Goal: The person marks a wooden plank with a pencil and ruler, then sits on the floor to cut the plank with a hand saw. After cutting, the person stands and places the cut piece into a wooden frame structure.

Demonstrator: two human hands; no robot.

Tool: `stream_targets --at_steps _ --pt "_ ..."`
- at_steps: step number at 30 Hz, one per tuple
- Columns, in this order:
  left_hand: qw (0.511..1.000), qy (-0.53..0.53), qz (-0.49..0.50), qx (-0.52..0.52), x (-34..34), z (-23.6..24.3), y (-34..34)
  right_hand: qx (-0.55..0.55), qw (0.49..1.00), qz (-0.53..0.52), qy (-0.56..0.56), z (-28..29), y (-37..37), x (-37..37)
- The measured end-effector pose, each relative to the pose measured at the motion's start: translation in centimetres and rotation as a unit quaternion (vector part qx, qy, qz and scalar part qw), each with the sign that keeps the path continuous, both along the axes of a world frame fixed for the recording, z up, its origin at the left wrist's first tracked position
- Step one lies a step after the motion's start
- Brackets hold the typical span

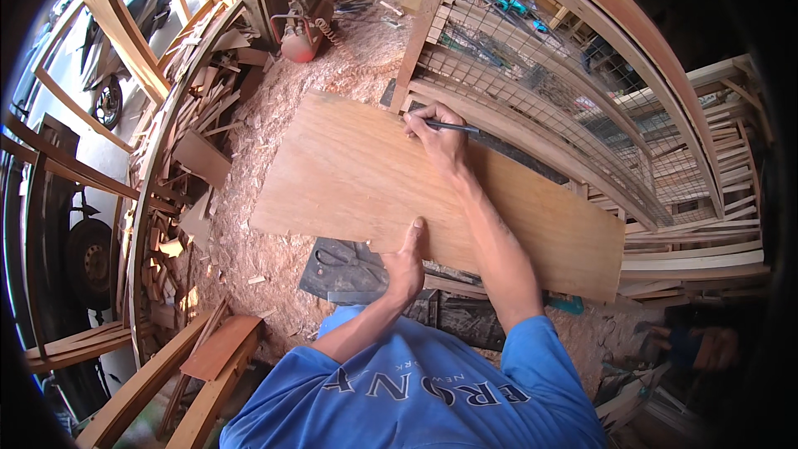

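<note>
A broad plywood board [357,170] lies across in front of me, slanting down from left to right. My left hand [406,262] grips its near edge, thumb on top and fingers hidden beneath. Near the far edge, my right hand [443,137] is closed on a dark pen [453,126], which points to the right. The pen's tip seems to be near the hand, but whether it touches the wood I cannot tell. Right beyond that edge stands a wooden frame [532,137] fitted with wire mesh [532,58].
A dark work surface [320,270] shows under the board's near side. Wood shavings [241,258] cover the floor. A red air compressor [299,37] with a coiled hose stands far left. Offcuts [208,120] pile up at left; stacked timber strips [698,258] lie right.
</note>
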State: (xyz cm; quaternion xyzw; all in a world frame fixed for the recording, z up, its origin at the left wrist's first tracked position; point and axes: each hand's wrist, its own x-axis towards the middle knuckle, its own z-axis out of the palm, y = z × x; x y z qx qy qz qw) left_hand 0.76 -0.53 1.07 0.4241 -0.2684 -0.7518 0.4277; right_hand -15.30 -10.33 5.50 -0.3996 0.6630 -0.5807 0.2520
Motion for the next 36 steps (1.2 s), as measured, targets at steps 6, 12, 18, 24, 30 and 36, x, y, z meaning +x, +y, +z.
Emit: stream_targets --at_steps 6,12,18,24,30,36 --pt "0.99 0.134 -0.004 0.052 1.0 -1.2 0.3 -0.07 0.964 -0.036 0.253 5.1 14.2 3.1" --pt "0.987 0.112 -0.002 0.118 8.3 -4.7 -1.3 -0.018 0.861 -0.379 0.34 4.3 34.8 6.3" --pt "0.974 0.099 0.174 0.109 18.5 -3.4 -6.0 -0.047 0.744 -0.647 0.159 -4.7 46.5 10.9" --pt "0.926 -0.092 0.364 -0.047 25.2 -1.8 -6.7 0.377 0.83 -0.405 0.063 -18.3 48.3 10.9" --pt "0.89 -0.196 0.379 -0.159 33.9 0.1 -4.7 0.415 0.899 -0.128 0.056 -23.9 46.3 10.3" --pt "0.856 -0.261 0.373 -0.244 43.0 2.5 -2.8 0.435 0.881 -0.13 0.134 -22.8 45.3 8.3"
